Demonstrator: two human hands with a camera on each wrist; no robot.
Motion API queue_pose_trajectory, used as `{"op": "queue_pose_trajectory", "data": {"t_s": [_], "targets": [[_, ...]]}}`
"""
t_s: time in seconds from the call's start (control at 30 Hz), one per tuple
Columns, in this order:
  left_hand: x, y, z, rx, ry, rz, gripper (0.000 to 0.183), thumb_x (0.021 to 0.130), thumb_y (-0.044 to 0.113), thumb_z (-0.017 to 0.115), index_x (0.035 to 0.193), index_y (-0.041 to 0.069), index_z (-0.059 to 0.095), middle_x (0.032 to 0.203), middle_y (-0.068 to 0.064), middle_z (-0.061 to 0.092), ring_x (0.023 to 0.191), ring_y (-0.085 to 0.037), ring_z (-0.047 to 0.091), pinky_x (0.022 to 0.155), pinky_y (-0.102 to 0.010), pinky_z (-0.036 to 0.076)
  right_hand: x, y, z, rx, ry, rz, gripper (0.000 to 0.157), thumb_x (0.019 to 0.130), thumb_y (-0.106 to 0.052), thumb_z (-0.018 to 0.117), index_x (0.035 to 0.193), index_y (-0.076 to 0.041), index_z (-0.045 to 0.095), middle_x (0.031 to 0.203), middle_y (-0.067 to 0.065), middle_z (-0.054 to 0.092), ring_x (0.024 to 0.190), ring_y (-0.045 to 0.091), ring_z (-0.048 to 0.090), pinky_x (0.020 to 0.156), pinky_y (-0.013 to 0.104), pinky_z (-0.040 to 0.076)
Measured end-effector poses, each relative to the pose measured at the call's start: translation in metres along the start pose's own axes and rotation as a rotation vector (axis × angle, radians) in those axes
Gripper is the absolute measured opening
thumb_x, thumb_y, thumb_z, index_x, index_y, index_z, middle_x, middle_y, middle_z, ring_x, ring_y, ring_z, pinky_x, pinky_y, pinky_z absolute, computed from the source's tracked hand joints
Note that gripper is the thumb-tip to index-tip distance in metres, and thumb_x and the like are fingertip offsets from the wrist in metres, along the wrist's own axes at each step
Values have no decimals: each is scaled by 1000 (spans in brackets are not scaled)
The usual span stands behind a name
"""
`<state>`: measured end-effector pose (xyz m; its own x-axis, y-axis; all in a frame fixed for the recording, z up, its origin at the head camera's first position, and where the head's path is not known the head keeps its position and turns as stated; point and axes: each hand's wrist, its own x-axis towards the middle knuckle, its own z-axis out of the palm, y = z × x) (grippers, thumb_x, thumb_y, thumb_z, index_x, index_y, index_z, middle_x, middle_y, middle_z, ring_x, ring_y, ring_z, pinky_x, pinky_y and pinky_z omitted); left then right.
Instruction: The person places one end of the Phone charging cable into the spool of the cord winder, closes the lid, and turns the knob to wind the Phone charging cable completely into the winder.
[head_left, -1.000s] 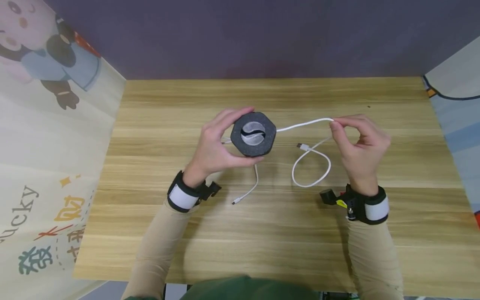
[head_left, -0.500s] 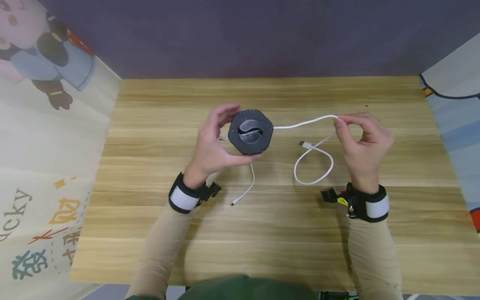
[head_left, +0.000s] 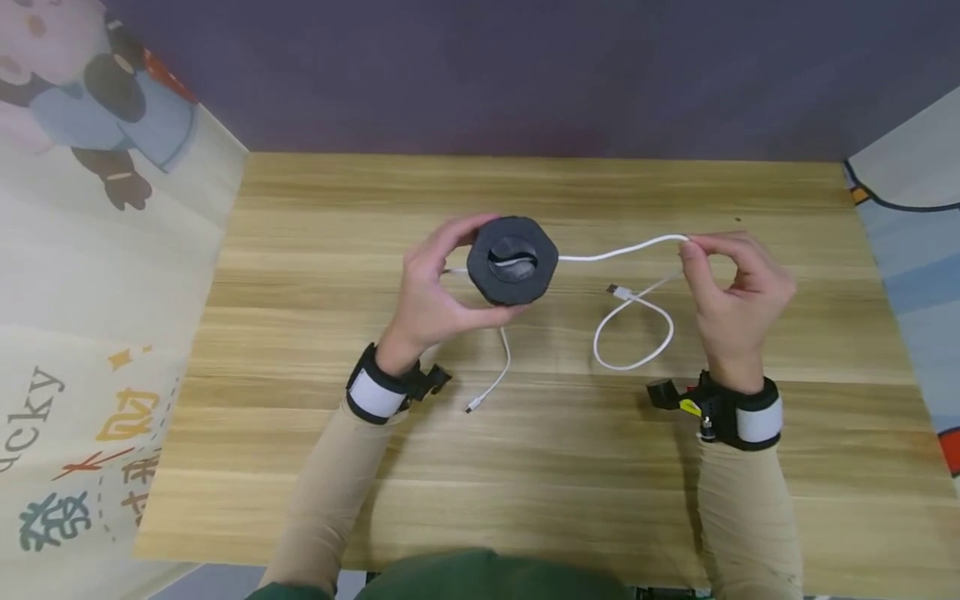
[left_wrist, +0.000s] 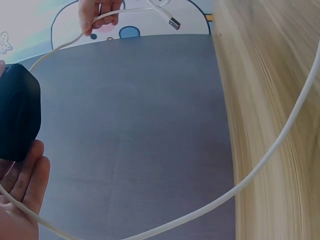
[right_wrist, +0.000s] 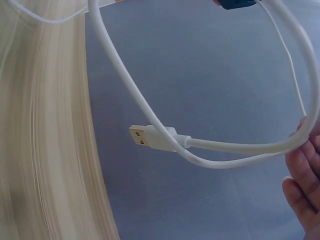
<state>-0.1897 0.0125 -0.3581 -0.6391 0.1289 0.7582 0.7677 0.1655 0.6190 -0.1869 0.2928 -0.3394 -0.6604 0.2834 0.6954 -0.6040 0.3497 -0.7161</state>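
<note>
In the head view my left hand (head_left: 431, 304) grips a black hexagonal cable winder (head_left: 480, 260) by opposite edges, fingers on the far side and thumb on the near side. Its round centre has an S-shaped slot with a bit of white showing in it. A white USB cable (head_left: 611, 252) runs from the winder's right side to my right hand (head_left: 738, 292), whose thumb and fingers pinch it. Beyond the pinch the cable hangs in a loop, ending in a USB-A plug (right_wrist: 152, 137). Its other end (head_left: 474, 404), with a small plug, dangles below the winder.
Both hands are above a wood-grain table (head_left: 555, 483). A dark grey panel (head_left: 540, 75) stands along its far edge, and printed cloth walls (head_left: 67, 275) flank the sides. Wrist straps (head_left: 378, 392) with small cameras sit on both wrists.
My right hand has shifted slightly right with the cable. The left fingers moved at the winder's far edge and now rest there again. The winder has tilted, and white shows in its slot.
</note>
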Motion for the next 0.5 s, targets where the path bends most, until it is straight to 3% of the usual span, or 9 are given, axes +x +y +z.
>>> {"op": "queue_pose_trajectory", "data": {"t_s": [0.33,0.5], "targets": [[1,-1,-2,-2,34,-4,82,48,24,88,115,-12,57,107,-22,66,97,-22,62,87,-37,53,2,-1,-2,-21,-3,-1,12,71,4,73,70,14,67,70,7,70,66,12,60,69,20,49],[0,-2,-2,-82,42,-43,82,48,16,87,117,-13,53,106,-23,65,95,-24,63,83,-36,54,-1,7,-1,-21,-85,22,10,73,4,72,74,13,68,74,9,71,70,12,61,71,21,48]]}}
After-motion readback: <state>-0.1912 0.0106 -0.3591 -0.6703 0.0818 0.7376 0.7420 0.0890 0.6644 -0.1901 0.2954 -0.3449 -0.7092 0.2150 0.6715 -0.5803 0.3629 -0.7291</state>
